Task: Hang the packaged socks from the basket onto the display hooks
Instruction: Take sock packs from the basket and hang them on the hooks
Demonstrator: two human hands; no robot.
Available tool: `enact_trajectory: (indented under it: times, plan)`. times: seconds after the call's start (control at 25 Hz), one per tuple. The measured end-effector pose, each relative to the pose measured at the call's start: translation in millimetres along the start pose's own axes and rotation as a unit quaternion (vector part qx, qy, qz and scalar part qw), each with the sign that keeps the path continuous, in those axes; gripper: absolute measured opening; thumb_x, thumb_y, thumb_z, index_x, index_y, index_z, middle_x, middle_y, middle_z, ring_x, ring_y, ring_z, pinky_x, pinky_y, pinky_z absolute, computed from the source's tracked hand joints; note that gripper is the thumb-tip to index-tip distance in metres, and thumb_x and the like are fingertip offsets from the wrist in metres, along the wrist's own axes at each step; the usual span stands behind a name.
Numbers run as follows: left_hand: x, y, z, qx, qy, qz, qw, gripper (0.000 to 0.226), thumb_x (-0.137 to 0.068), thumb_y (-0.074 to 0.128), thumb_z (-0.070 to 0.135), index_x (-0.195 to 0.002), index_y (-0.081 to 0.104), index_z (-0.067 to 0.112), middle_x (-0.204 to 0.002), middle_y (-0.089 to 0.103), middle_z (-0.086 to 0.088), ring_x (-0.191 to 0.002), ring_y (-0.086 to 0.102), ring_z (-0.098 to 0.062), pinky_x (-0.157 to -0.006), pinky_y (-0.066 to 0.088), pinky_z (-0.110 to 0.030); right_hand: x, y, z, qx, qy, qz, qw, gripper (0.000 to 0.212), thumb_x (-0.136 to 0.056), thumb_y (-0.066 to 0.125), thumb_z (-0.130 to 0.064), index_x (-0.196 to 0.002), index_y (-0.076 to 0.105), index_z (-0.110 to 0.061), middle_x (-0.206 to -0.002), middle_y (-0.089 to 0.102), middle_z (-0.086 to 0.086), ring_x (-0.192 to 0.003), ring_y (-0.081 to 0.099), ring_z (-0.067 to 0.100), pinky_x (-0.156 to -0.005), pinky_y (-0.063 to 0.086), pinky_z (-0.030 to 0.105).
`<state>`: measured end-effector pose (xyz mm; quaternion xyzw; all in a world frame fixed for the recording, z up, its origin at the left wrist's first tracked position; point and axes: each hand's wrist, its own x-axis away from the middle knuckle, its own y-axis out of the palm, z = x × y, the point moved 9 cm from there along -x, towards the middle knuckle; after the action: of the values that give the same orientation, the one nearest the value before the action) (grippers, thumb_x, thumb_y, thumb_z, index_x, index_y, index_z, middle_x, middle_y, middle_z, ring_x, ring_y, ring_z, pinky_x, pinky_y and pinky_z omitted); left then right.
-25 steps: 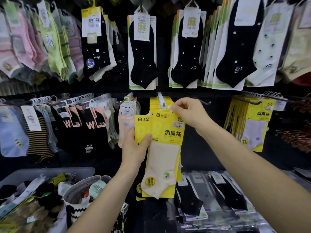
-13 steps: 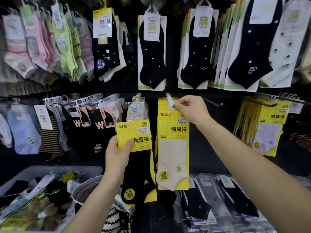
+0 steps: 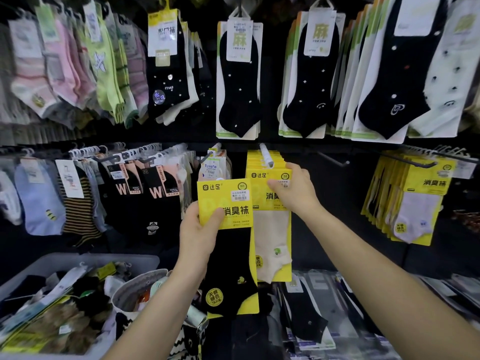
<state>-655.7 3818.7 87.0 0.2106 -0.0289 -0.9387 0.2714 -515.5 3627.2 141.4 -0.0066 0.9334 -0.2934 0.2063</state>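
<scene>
since half a second ago the left hand has lifted the black sock pack higher, so its yellow header now overlaps the left edge of the cream sock pack. the right hand has come down off the tip of the hook onto that cream pack's header.

the cream pack hangs on the hook at the front of a row of like yellow cards. the right hand pinches its top, thumb on the printed face and fingers curled over the upper edge. the left hand grips the black pack by its header, thumb across the front, and holds it upright just left of the hook and below its tip.

one pack looks hung and the next is in hand. the next move likely calls for the right hand to let go, and for the black pack's hang hole, which i cannot make out, to be lined up with the hook's tip and slid back.

the headers are stiff glossy card, flat and rectangular. the socks are soft knit, ankle-cut. the hook is a thin straight peg with a white tip. the patterned basket sits low, well apart from it.
</scene>
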Motion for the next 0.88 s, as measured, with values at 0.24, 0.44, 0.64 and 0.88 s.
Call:
enact_trajectory:
  times: [0.24,0.44,0.64,0.88]
  plan:
    - [5.1,29.7,2.1,-0.009,0.006,-0.049,0.999,0.016,-0.089,0.059,0.01,-0.094,0.06,0.025,-0.101,0.07,-0.003,-0.091,0.069,-0.018,-0.077,0.056,-0.033,18.8,-25.8,-5.7,-0.035,-0.05,0.079,0.995,0.055,-0.085,0.064,-0.035,-0.134,0.045,-0.018,-0.132,0.045,0.005,-0.12,0.046,0.019,-0.1,0.042,0.04]
    - [13.2,56.1,-1.3,-0.036,0.012,-0.097,0.995,0.018,-0.088,0.061,0.011,-0.107,0.059,0.012,-0.104,0.069,-0.007,-0.093,0.068,-0.02,-0.082,0.056,-0.038,39.7,-47.7,-37.8,-0.099,-0.156,0.025,0.982,0.017,-0.085,0.062,-0.036,-0.069,0.065,-0.036,-0.094,0.054,-0.011,-0.088,0.053,0.003,-0.074,0.041,0.019]
    - [17.2,80.1,-1.3,-0.048,0.026,-0.135,0.989,0.016,-0.089,0.061,0.01,-0.093,0.058,0.026,-0.087,0.072,0.014,-0.084,0.069,-0.006,-0.073,0.056,-0.025,43.3,-37.2,-43.5,-0.01,-0.171,-0.057,0.984,0.012,-0.084,0.066,-0.029,-0.073,0.067,-0.033,-0.089,0.051,-0.013,-0.079,0.049,0.006,-0.075,0.044,0.026]
    - [3.9,92.1,1.9,-0.039,0.017,-0.143,0.989,0.015,-0.091,0.057,0.012,-0.093,0.056,0.027,-0.1,0.069,0.001,-0.094,0.067,-0.018,-0.081,0.054,-0.036,18.8,-51.3,-44.9,-0.041,-0.111,-0.008,0.993,0.018,-0.088,0.062,-0.025,-0.07,0.067,-0.025,-0.077,0.056,-0.014,-0.073,0.051,0.005,-0.071,0.044,0.029]
